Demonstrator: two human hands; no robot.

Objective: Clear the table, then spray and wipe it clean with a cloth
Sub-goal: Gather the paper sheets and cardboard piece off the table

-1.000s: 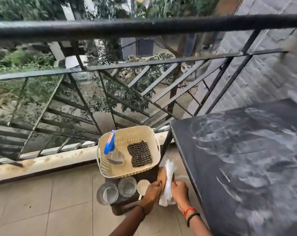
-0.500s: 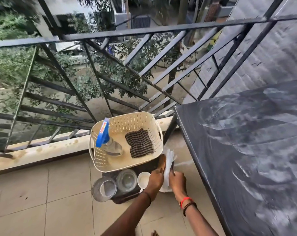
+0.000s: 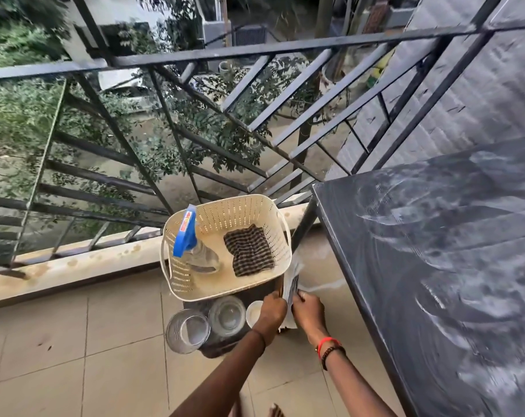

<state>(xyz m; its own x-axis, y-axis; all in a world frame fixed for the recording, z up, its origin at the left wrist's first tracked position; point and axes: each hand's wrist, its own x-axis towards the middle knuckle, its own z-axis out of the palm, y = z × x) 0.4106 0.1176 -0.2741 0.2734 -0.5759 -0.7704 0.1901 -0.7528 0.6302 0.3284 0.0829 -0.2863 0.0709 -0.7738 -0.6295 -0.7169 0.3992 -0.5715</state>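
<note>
The black table [image 3: 435,266] fills the right side, its top streaked with pale smears. Left of it a cream perforated basket [image 3: 273,215] stands on a dark stool [image 3: 216,352]. Inside lie a clear spray bottle with a blue trigger head [image 3: 186,233] and a dark checked cloth [image 3: 249,249]. Low beside the basket, my left hand [image 3: 271,308] and my right hand [image 3: 308,311] both pinch an upright bundle of white papers or plates [image 3: 291,279] between them.
Two glass jars [image 3: 187,329] [image 3: 226,316] and a small white cup [image 3: 253,311] stand on the stool in front of the basket. A black metal railing [image 3: 195,115] runs behind, above a stained ledge [image 3: 75,266]. Beige floor tiles [image 3: 75,356] spread to the left.
My view has tipped downward and closer to the basket. Both hands stay closed on the white bundle beside the basket, now pressed a little lower and tighter together.
</note>
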